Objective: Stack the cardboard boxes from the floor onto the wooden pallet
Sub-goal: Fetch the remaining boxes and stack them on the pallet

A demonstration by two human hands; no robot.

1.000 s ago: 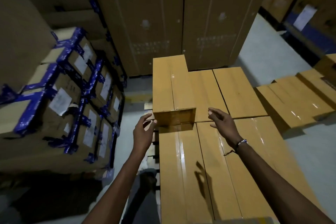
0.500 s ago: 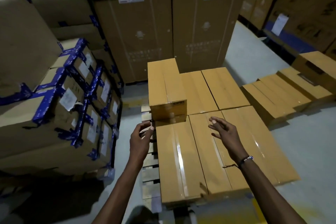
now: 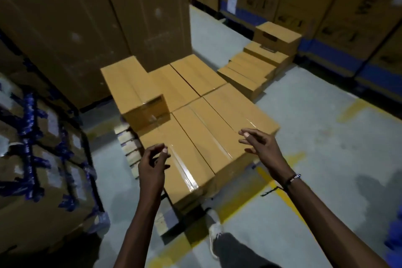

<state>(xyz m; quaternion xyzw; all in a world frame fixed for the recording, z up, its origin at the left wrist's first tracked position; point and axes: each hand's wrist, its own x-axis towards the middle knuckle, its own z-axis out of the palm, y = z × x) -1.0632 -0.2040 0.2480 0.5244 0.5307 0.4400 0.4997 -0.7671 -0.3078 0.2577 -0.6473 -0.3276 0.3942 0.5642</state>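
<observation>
A wooden pallet on the floor carries a flat layer of long tan cardboard boxes. One more tan box lies on top of that layer at its far left. Further tan boxes stand on the floor to the right, stepped up toward a taller box. My left hand hovers over the near left box, fingers loosely curled and holding nothing. My right hand hovers over the near right corner of the layer, fingers spread and empty.
A stack of brown cartons with blue tape stands close on the left. Tall brown cartons wall off the back and the right side. Yellow floor lines run under my right arm. My foot is beside the pallet's near corner.
My view has swung right and pulled back, so the floor boxes on the right show more fully. Both hands have drawn back from the top box toward the near end of the layer.
</observation>
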